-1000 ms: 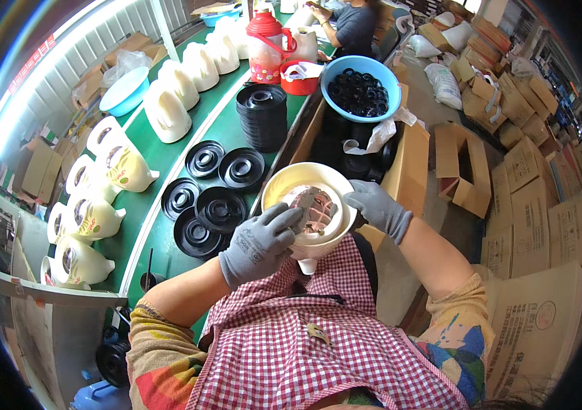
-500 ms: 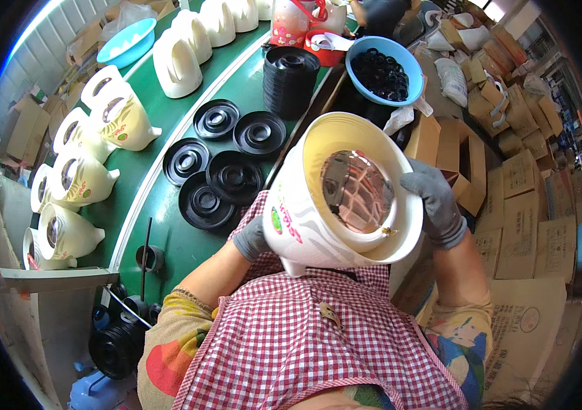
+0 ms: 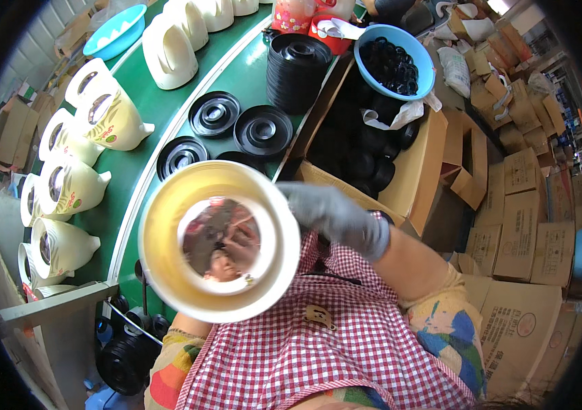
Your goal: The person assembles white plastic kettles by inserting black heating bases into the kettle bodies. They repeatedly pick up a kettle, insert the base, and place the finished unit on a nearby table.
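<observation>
A cream thermos jug body [image 3: 161,273] is held up over the table's near edge, its wide round opening toward me. Inside sits a round mirror-like glass liner [image 3: 219,239] with a pale ring about it. My right hand [image 3: 335,215], in a grey glove, grips the jug body at its right side; its fingers are partly hidden behind the rim and blurred. My left forearm runs up beneath the jug body, which hides my left hand. Just beyond lie several black ringed discs [image 3: 264,131] on the green table [image 3: 168,113], beside a tall stack of like discs [image 3: 298,75].
Similar jug bodies [image 3: 69,184] stand in rows at the left, with cream spouted tops [image 3: 168,58] farther back. A blue basin [image 3: 431,72] of black rings rests by an open carton [image 3: 407,178] of black parts. Stacked cartons [image 3: 516,205] fill the right.
The jug body has moved left and its opening has turned to face me more squarely. My right hand came left with it; my left hand has gone out of sight behind it.
</observation>
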`<state>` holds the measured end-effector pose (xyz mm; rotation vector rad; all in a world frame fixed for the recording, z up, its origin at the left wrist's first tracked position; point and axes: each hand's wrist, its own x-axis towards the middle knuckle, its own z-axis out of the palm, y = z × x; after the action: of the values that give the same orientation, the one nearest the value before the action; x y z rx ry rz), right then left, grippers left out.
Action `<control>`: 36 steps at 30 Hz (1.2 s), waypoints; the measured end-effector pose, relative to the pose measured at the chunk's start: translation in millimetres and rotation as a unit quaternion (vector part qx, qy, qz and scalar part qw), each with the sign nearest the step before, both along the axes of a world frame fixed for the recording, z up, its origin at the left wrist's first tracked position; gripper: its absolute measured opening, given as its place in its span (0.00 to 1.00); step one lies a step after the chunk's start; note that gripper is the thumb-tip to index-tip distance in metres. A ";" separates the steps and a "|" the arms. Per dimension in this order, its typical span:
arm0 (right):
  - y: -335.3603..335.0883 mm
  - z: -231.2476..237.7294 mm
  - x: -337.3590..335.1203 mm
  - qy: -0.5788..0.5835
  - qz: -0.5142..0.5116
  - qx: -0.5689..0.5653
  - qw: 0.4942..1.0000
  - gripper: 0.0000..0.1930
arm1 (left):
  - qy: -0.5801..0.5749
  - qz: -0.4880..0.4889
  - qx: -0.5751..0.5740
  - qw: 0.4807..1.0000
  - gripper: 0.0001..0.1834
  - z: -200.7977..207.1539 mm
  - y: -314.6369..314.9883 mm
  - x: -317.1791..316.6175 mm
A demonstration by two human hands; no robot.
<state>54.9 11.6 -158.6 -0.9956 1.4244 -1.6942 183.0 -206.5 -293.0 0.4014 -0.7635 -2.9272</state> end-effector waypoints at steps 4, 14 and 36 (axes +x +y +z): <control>-25.5 -74.5 -116.1 0.001 -0.305 0.229 0.925 0.25 | -0.025 0.047 -0.027 0.998 0.29 -5.8 -33.3 24.3; -84.5 -167.0 -206.4 0.143 -0.301 0.543 0.771 0.25 | -0.094 0.134 -0.077 0.984 0.29 -7.6 -69.8 73.6; 109.2 -137.9 -14.3 -0.536 -0.156 -0.149 0.816 0.23 | -0.059 0.077 -0.154 0.983 0.29 15.1 -32.5 52.4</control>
<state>40.7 120.8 -296.6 0.1782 0.5595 -2.1963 235.3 -239.0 -277.9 0.5775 -1.1255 -2.6020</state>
